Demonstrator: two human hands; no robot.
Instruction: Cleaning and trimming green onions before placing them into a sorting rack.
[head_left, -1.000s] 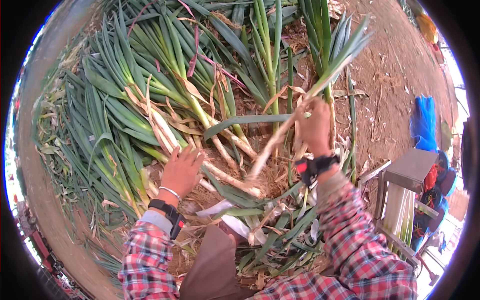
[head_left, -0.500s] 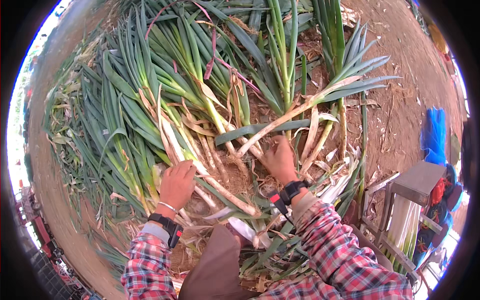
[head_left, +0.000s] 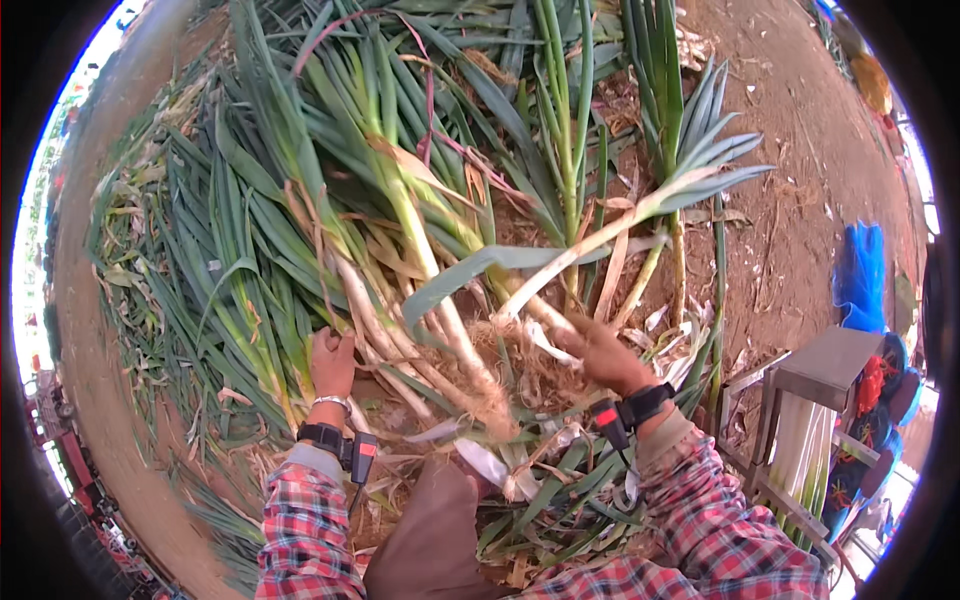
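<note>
Long leeks with green leaves and pale stalks lie in a large heap, roots toward me. My right hand [head_left: 610, 360] is closed around the pale lower end of a leek [head_left: 545, 312]; its fingertips are partly hidden and a little blurred. Curled fingers of my left hand [head_left: 333, 362] rest at the stalk bases on the left of the heap; what they hold, if anything, is hidden. Between my hands lies a leek with a bushy root end [head_left: 468, 360]. Another leek [head_left: 590, 245] slants across the others, its leaves to the right.
A pink tie strip [head_left: 430, 105] runs among the far leaves. Trimmed leaves [head_left: 560, 520] lie by my knee [head_left: 425, 530]. At right stands a metal frame with a flat top [head_left: 830, 365], pale stalks beneath it, and blue netting [head_left: 863, 280] behind. Bare soil [head_left: 790, 180] spreads far right.
My right hand has moved right and nearer, shifting a leek's root end. My left hand has moved left, off the middle stalks. Several middle leeks have shifted.
</note>
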